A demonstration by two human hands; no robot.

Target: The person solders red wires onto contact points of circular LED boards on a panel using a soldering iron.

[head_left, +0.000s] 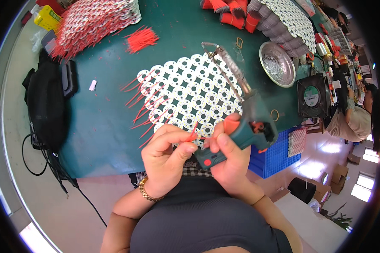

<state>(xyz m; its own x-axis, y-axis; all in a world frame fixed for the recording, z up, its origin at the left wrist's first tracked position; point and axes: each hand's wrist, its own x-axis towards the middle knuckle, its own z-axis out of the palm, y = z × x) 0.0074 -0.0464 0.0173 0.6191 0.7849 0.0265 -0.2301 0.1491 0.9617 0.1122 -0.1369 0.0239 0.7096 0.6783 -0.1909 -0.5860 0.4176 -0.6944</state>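
Observation:
In front of me lies a panel of joined round white LED boards (194, 88), each with a hole in its middle. Thin red wires (144, 110) stick out from the boards along its left side. My left hand (166, 149) is closed in a pinch on a red wire (194, 130), just over the panel's near edge. Wrapped round the handle of a dark green soldering gun (257, 114) is my right hand (230, 158). The gun's long metal front end points away over the panel's right side. My fingers hide part of the near boards.
A bundle of cut red wires (142, 39) lies beyond the panel, near a stack of wired boards (99, 21). Rightward are a metal bowl (278, 64), a black fan (313, 96) and a blue crate (270, 158). A black bag (46, 105) sits left. Another person (354, 118) sits far right.

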